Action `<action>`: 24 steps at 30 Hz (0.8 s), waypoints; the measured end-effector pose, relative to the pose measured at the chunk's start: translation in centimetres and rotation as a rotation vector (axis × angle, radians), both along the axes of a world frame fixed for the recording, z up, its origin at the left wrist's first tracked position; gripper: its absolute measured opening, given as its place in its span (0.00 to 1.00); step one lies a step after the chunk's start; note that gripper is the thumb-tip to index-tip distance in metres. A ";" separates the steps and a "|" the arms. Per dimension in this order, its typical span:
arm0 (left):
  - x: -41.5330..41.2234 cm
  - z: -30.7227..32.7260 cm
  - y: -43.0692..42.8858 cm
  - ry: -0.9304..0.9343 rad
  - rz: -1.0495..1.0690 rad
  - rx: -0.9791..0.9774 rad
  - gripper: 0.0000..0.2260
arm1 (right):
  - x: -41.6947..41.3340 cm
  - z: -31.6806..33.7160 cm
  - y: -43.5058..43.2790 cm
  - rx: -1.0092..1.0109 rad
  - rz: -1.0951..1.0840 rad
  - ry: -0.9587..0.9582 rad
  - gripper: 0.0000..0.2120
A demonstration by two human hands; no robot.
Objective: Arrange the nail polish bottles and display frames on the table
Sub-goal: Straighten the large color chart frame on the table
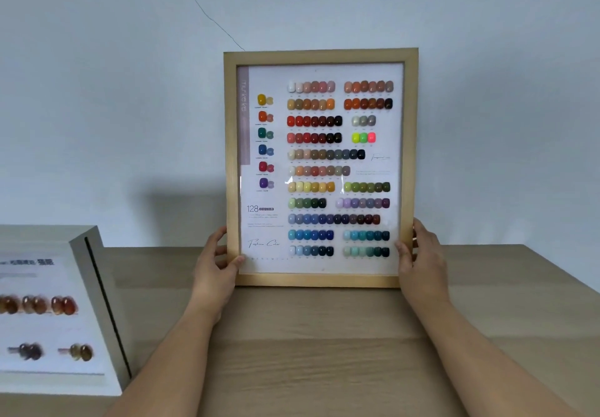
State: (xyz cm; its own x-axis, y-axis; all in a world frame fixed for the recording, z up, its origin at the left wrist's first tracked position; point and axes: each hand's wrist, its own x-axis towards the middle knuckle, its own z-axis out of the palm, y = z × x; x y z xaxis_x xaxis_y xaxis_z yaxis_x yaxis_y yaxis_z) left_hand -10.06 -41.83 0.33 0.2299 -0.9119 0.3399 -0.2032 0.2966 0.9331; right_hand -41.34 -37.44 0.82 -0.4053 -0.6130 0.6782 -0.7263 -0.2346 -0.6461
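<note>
Two bare forearms reach up from six o'clock across the wooden table (308,351). Left hand (216,264) clasped on the lower left side rail of the wooden display frame (319,56), thumb on the front face, fingers wrapped behind. Right hand (418,254) clasped the same way on the lower right rail. Frame upright, portrait, at roughly twelve o'clock, bottom edge at or just above the tabletop near the wall (113,91); contact with the table not certain. Inside, a colour chart (324,169) of nail swatches in rows under a glossy sheet showing glare.

Probably stiff and fairly light, yet broad enough to twist if held by one side only; best gripped on both rails, low, as now. Glazing likely fragile and easily smudged, so better kept clear of fingertips. Smooth rails may slip under a loose pinch. Tall and thin, so apt to tip forward unless leaned back against the wall.

At eight o'clock, a white display box (65,303) with swatch samples, well apart from the frame. No bottles in sight.
</note>
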 end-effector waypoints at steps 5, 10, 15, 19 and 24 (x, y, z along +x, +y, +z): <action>-0.4 0.2 0.1 -0.005 0.039 0.008 0.25 | 0.2 0.0 -0.2 0.015 0.013 -0.034 0.23; -1.0 0.2 0.3 0.000 0.044 0.002 0.24 | 0.0 -0.4 0.2 0.113 0.065 -0.141 0.25; -1.0 0.0 0.5 -0.073 0.057 -0.038 0.25 | -0.7 -0.5 1.0 0.165 0.149 -0.316 0.26; -0.9 -0.3 0.3 -0.122 0.063 -0.017 0.26 | -1.0 -0.3 1.0 0.200 0.161 -0.348 0.26; -1.4 -0.2 0.2 -0.105 0.113 -0.032 0.26 | -1.1 0.0 0.6 0.193 0.145 -0.315 0.26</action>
